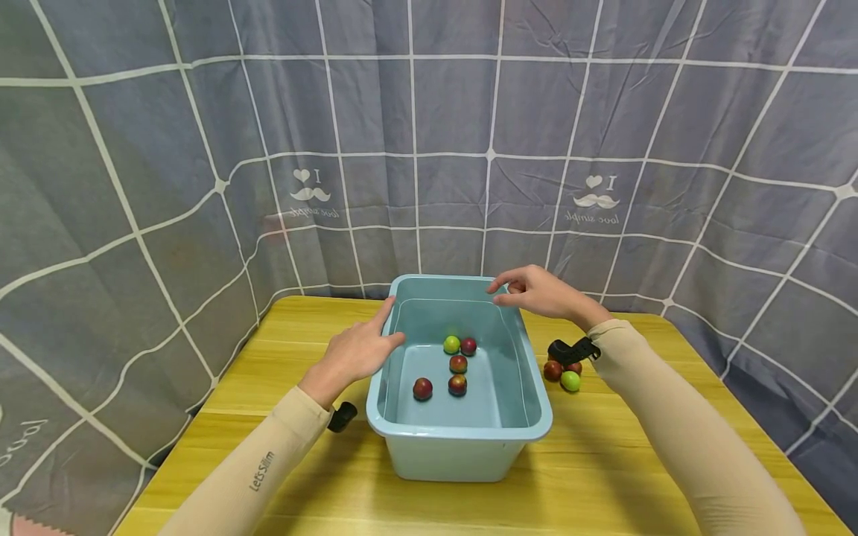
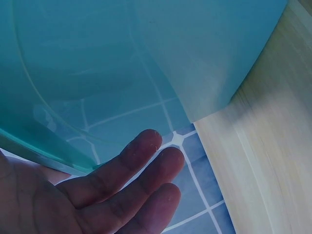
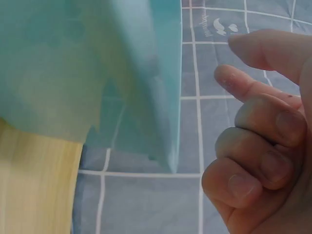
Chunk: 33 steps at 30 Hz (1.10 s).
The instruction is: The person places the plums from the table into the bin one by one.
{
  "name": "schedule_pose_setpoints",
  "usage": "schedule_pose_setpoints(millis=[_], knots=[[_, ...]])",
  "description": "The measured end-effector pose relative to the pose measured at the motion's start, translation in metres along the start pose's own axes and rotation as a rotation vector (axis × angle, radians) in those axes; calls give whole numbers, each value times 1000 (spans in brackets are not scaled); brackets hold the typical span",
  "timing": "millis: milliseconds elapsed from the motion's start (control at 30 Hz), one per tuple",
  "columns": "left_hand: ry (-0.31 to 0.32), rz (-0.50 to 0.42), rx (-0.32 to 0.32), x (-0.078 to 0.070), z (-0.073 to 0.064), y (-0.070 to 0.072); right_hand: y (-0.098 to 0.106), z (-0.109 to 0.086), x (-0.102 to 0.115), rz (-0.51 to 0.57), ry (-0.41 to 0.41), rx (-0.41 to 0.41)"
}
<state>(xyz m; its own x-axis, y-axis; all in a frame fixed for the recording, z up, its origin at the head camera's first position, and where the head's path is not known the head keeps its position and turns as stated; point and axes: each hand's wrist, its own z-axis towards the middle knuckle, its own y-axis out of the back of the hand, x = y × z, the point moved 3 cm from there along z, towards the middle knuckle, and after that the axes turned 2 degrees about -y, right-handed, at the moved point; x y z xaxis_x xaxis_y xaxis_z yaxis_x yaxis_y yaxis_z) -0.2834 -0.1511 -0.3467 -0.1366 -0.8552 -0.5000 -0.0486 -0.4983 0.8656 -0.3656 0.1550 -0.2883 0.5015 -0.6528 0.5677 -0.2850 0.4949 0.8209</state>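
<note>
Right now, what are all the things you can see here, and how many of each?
Tub: one, light blue, middle of the table.
Fruits in the tub: five, four red and one green, on its floor.
Fruits on the table: about three, red and green, right of the tub.
Table: one, yellow wood.
Curtain: one, grey with white grid, behind.
Left hand: one, on the tub's left rim.
Right hand: one, above the tub's far right corner.
</note>
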Motion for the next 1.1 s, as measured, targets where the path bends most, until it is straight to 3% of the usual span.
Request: schedule_pose_setpoints(millis=[633,1100], knots=[[11,1,7,2,-2,0,-4,-50,-39,161,-39,-182],[0,8,1,1,-1,0,-10,-96,-76,263,-98,-225]])
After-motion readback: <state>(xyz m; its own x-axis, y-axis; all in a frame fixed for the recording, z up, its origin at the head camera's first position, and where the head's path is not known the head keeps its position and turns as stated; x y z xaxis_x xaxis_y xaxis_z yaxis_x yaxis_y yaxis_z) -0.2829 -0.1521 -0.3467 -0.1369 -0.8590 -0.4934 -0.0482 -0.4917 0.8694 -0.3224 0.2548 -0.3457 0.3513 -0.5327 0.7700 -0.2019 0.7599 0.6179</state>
